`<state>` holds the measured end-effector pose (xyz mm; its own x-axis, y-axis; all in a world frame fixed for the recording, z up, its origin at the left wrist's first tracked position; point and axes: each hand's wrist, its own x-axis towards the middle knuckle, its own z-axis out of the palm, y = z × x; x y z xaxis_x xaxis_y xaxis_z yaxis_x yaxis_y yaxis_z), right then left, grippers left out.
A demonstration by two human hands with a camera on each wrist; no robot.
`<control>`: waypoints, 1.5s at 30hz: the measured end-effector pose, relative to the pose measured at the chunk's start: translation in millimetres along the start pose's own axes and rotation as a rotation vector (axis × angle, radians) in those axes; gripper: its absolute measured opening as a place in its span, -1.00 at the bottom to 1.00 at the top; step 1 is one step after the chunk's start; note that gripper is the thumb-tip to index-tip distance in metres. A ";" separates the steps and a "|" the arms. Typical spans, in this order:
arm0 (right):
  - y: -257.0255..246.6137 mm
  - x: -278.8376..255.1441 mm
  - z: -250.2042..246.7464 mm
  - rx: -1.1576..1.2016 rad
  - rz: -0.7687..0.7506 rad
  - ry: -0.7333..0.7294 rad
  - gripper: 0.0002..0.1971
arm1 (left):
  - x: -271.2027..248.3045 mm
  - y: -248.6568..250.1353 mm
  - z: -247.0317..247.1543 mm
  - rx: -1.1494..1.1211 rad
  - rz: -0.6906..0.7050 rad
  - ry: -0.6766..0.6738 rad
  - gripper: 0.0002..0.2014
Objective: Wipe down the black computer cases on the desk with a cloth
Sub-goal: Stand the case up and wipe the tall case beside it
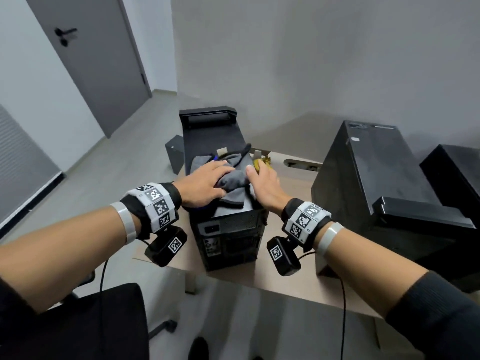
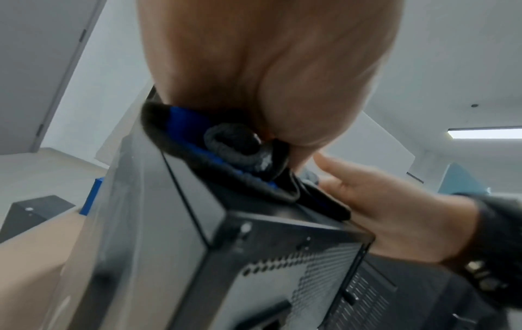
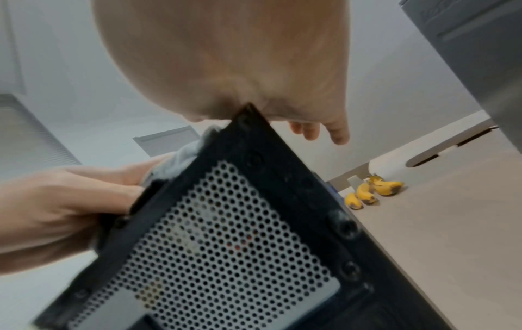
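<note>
A black computer case (image 1: 226, 237) stands upright on the desk (image 1: 285, 276), its perforated back panel (image 3: 226, 245) facing me. A crumpled grey cloth (image 1: 233, 180) with a black and blue edge (image 2: 234, 145) lies on top of the case. My left hand (image 1: 205, 183) presses down on the cloth with its fingers spread. My right hand (image 1: 265, 185) rests on the case's top right edge. Its thumb touches the cloth and its fingers (image 3: 324, 129) hang loosely over the right side. A second black case (image 1: 376, 172) lies tilted on the right.
A third black case (image 1: 457, 172) sits at the far right edge. Small bananas (image 3: 372, 189) lie on the desk behind the middle case. A black chair (image 1: 91, 320) stands at the lower left, beside the desk. A grey door (image 1: 91, 61) is in the left wall.
</note>
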<state>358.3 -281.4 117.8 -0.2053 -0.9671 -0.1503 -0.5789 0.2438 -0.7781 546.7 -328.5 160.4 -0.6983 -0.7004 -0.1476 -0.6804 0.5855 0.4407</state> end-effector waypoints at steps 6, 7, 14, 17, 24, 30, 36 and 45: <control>-38.5 -15.6 -37.5 -0.148 -0.404 -0.191 -0.40 | 0.4 19.6 -8.5 -0.063 -0.013 0.168 -0.58; -45.7 -17.3 -42.2 -0.131 -0.479 -0.253 -0.42 | 2.1 21.9 -8.8 -0.120 -0.044 0.177 -0.59; -64.9 13.0 -43.3 -0.456 -0.352 -0.320 -0.25 | 19.2 7.6 -28.1 -0.697 -0.259 0.243 -0.75; -76.5 41.6 -55.8 -0.436 -0.253 -0.270 -0.56 | 31.3 -22.7 -54.1 -0.642 -0.259 0.264 -0.84; -96.7 106.3 -70.6 -0.548 -0.217 0.140 -0.70 | 81.3 -92.7 -100.0 -0.308 -0.370 0.575 -0.76; -87.7 126.8 -21.5 -0.728 -0.342 -0.245 -0.69 | 131.7 -128.8 -107.3 -0.077 -0.315 0.299 -0.33; -102.6 151.1 -15.2 -0.617 -0.252 -0.312 -0.54 | 144.8 -125.5 -106.7 -0.183 -0.238 0.255 -0.55; -122.1 160.2 8.6 -0.645 -0.265 -0.323 -0.59 | 151.8 -140.5 -101.8 -0.469 -0.299 0.275 -0.24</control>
<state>402.9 -466.7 183.5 0.1882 -0.9481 -0.2563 -0.9426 -0.1011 -0.3181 559.0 -558.7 166.3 -0.3675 -0.9224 -0.1189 -0.6237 0.1496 0.7672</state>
